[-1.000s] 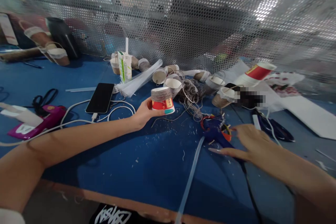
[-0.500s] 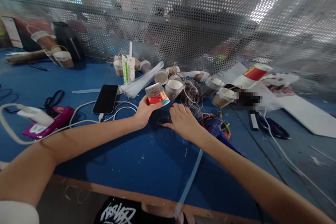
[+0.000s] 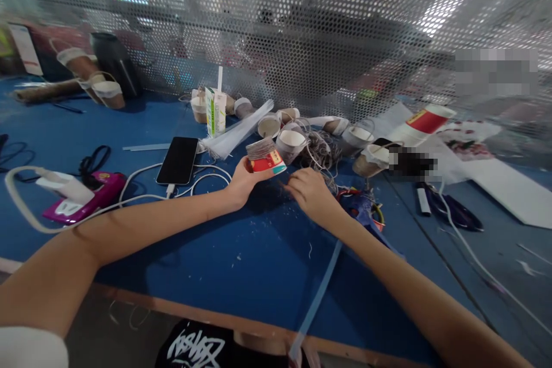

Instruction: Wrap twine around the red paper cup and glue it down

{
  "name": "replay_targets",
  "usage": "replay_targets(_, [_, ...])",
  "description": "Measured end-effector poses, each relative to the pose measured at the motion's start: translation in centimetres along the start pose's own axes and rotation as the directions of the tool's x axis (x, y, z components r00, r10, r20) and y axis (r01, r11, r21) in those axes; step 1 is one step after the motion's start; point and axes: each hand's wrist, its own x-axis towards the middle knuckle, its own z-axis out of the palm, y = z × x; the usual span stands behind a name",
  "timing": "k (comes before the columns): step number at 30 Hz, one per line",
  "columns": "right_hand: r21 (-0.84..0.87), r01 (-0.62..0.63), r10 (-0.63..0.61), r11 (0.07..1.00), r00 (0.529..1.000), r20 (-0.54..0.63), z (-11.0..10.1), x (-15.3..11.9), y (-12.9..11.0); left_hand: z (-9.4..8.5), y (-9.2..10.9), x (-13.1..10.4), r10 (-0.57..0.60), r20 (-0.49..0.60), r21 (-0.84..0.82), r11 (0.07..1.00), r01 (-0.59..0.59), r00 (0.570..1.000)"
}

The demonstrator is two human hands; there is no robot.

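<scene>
My left hand [image 3: 244, 183] grips a red paper cup [image 3: 272, 162] that lies tilted, its rim toward the right. Grey-brown twine [image 3: 260, 148] is wound in close rows round one end of the cup; the other part shows bare red print. Just to the right, my right hand [image 3: 308, 190] is closed in a pinch, knuckles up, apart from the cup. A thin strand of the twine seems to be between its fingertips, though little of it shows. Behind the hands lies a tangled heap of twine [image 3: 321, 150], beside a white-lined, twine-wrapped cup [image 3: 291, 142].
A phone [image 3: 177, 160] on a white cable and a magenta glue-gun-like device [image 3: 86, 201] with a white plug are at left. A blue tool [image 3: 362, 210] lies by my right forearm. A drink carton [image 3: 215, 112], several wrapped cups and a perforated metal screen [image 3: 276, 29] stand behind.
My right hand has lifted its thumb in toward the fingers and turned slightly. The left hand still holds the cup. The whole view has shifted a little.
</scene>
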Motion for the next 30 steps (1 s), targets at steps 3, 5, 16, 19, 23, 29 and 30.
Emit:
replay_targets(3, [0.177,-0.104,0.126,0.979,0.986,-0.113,-1.2,-0.8,0.3,0.0,0.1,-0.3,-0.008,0.045,0.032,0.999,0.006,0.999])
replay_targets(5, [0.283,-0.162,0.213,0.945,0.964,-0.158,-1.8,-1.3,0.4,0.0,0.3,-0.6,-0.014,0.076,0.063,0.998,0.009,0.997])
replay_targets(16, [0.908,-0.26,0.517,0.33,0.854,0.057,-3.5,-1.9,-0.9,-0.3,1.2,-2.1,-0.013,0.362,0.382,0.914,-0.136,0.932])
replay_targets(19, [0.91,-0.267,0.493,0.318,0.866,0.082,-3.6,-2.0,-0.9,-0.4,1.3,-2.3,-0.035,0.387,0.498,0.849,-0.177,0.922])
replay_targets(23, [0.885,-0.264,0.522,0.383,0.852,0.028,-3.8,-2.1,-0.5,-0.9,1.4,-2.0,-0.047,0.407,0.597,0.769,-0.227,0.912])
replay_targets(29, [0.92,-0.236,0.577,0.314,0.817,0.012,-4.0,-1.9,-0.1,-1.5,1.3,-1.1,0.143,0.475,0.632,0.631,-0.449,0.868])
replay_targets(30, [0.925,-0.223,0.584,0.308,0.812,0.001,-4.0,-1.9,-0.2,-1.6,1.2,-1.0,0.163,0.502,0.627,0.608,-0.488,0.849])
